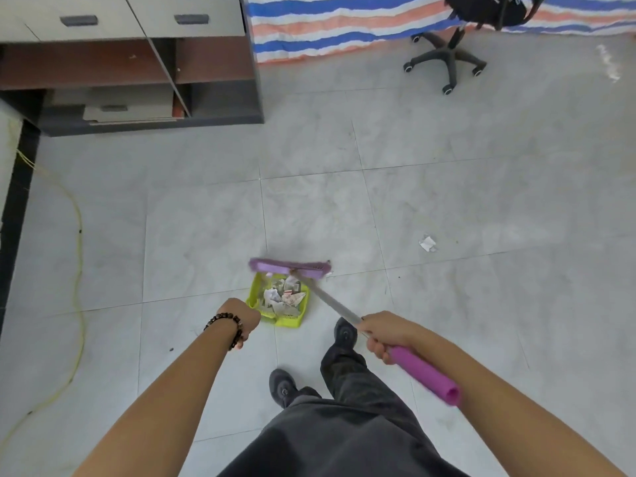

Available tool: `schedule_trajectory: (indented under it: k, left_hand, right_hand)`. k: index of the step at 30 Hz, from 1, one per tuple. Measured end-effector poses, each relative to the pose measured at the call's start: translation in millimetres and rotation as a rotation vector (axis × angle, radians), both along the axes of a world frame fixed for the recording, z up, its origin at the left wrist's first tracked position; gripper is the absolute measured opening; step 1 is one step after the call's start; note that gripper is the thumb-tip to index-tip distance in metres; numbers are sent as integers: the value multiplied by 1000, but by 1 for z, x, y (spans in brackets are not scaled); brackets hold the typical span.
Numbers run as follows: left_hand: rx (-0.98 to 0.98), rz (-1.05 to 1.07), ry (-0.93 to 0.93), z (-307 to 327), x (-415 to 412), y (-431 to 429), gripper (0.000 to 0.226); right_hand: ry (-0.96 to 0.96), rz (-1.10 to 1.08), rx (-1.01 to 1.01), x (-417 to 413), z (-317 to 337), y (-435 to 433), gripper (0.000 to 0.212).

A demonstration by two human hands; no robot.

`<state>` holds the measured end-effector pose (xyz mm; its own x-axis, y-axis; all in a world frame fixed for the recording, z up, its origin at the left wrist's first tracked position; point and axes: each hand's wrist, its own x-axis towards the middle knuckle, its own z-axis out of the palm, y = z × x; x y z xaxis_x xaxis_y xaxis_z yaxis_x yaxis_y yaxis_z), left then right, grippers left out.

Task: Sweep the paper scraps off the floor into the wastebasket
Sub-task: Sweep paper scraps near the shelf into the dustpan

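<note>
Lime-green wastebasket point(279, 321) on the grey tile floor point(447, 201), holding crumpled paper scraps point(282, 297).
Purple broom head point(290, 267) sits at its far rim; right hand point(382, 333) wraps its fingers round the broom handle point(337, 306). Left hand point(241, 318) meets the near-left corner, fingers hidden, grip unclear. One loose scrap point(427, 243) lies well to the right.

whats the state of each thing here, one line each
basket: on the floor, holding paper scraps
broom: head down at the basket's far edge
loose scrap: on the floor, unswept
left hand: grips the basket's corner
right hand: grips the broom handle
drawers: closed
</note>
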<state>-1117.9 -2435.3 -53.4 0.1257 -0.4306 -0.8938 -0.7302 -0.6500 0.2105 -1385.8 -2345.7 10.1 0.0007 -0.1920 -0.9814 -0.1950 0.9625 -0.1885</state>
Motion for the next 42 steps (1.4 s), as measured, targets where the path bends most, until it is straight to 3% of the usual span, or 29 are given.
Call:
schedule_trajectory:
  k: [4, 11, 15, 21, 28, 34, 42]
  left_hand:
    - [-5, -1, 4, 4, 9, 5, 18]
    - [3, -17, 17, 12, 15, 23, 21]
    - [-9, -15, 27, 14, 25, 34, 13]
    - [-89, -251, 60, 18, 17, 43, 28]
    - [-167, -487, 98, 18, -52, 21, 37]
    - [-202, -613, 112, 36, -132, 3, 23]
    - [-120, -723, 29, 22, -255, -29, 38]
  right_hand:
    - [-27, -16, 106, -27, 20, -21, 20]
    - [14, 17, 49, -19, 38, -35, 18]
    - [11, -120, -45, -6, 34, -33, 14]
    - [-4, -433, -153, -9, 25, -5, 3]
    - [71, -760, -192, -54, 22, 58, 13]
    - [190, -829, -247, -126, 10, 84, 14]
    - [297, -914, -341, -255, -41, 74, 10]
